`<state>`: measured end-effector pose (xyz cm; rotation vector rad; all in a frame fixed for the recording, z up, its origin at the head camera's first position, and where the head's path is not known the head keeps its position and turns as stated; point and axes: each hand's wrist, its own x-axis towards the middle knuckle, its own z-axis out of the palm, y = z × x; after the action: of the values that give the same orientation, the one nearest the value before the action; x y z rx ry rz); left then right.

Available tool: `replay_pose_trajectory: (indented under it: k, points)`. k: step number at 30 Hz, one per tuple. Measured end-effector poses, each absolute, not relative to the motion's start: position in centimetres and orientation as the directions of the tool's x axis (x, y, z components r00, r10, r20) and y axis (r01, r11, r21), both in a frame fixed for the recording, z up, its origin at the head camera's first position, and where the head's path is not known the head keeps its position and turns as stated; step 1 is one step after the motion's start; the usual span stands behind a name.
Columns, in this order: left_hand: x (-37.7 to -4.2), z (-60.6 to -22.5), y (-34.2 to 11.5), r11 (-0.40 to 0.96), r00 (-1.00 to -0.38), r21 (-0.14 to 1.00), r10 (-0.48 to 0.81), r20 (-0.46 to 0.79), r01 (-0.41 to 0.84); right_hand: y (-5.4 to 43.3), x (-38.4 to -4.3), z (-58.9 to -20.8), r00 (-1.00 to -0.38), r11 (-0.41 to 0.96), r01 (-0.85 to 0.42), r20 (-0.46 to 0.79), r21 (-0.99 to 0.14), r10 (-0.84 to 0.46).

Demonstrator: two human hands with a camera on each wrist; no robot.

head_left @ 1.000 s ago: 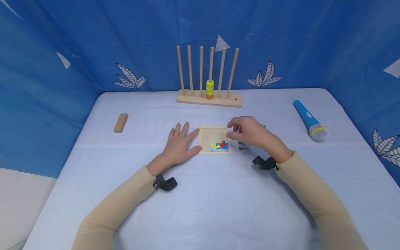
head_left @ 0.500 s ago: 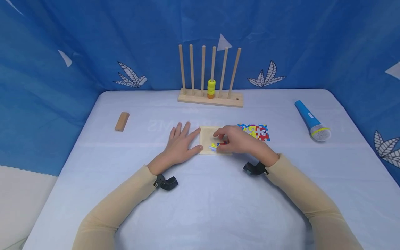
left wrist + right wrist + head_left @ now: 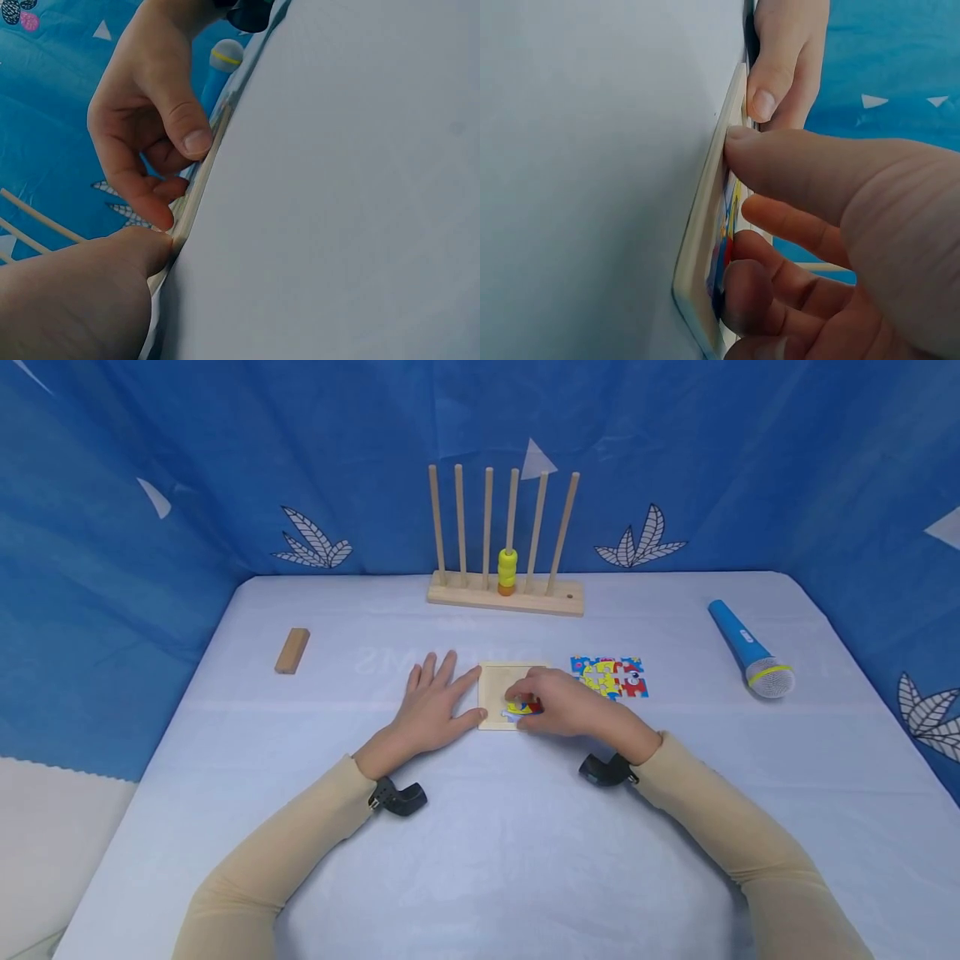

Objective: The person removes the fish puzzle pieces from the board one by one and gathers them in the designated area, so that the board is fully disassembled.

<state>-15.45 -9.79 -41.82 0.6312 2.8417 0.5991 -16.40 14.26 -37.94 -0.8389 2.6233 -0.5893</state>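
A small square wooden puzzle tray lies mid-table with several colourful puzzle pieces in its lower right part. My left hand lies flat with fingers spread, its thumb and index fingertip at the tray's left edge. Over the tray's right side my right hand bends down, partly covering the pieces. In the right wrist view its thumb sits at the tray's near rim and its bent fingers touch the pieces inside. No piece shows between thumb and fingers. More joined puzzle pieces lie right of the tray.
Behind stands a wooden peg rack with yellow and orange beads on one peg. A wooden block lies at the left, and a blue toy microphone at the right. Blue curtains edge the table.
My right hand has moved left from the loose pieces onto the tray and lowered to the pieces in it, uncovering the group at the right. My left hand has stayed in place.
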Motion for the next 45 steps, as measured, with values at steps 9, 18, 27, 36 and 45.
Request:
replay_pose_trajectory:
  k: [9, 18, 27, 36, 45]
  points:
    - [-15.52, -42.01, -9.8, 0.831, -0.897, 0.413, 0.437, -0.072, 0.372, 14.1, -16.29, -37.89, -0.766, 0.741, -0.459, -0.203, -0.49, -0.609]
    - [-15.49, -42.02, -9.82, 0.83, -0.897, 0.416, 0.436, -0.069, 0.371, 14.07, -16.28, -37.9, -0.769, 0.733, -0.466, -0.182, -0.496, -0.612]
    - [-15.49, -41.88, -9.83, 0.832, -0.897, 0.411, 0.436, -0.073, 0.372, 14.0, -16.16, -37.8, -0.779, 0.733, -0.462, -0.167, -0.499, -0.605]
    - [-15.53, -41.82, -9.84, 0.836, -0.897, 0.404, 0.434, -0.077, 0.37, 14.01, -16.23, -37.73, -0.783, 0.737, -0.458, -0.167, -0.497, -0.599]
    - [-15.48, -41.85, -9.8, 0.835, -0.898, 0.411, 0.433, -0.081, 0.366, 14.17, -16.21, -37.88, -0.782, 0.732, -0.462, -0.16, -0.502, -0.603]
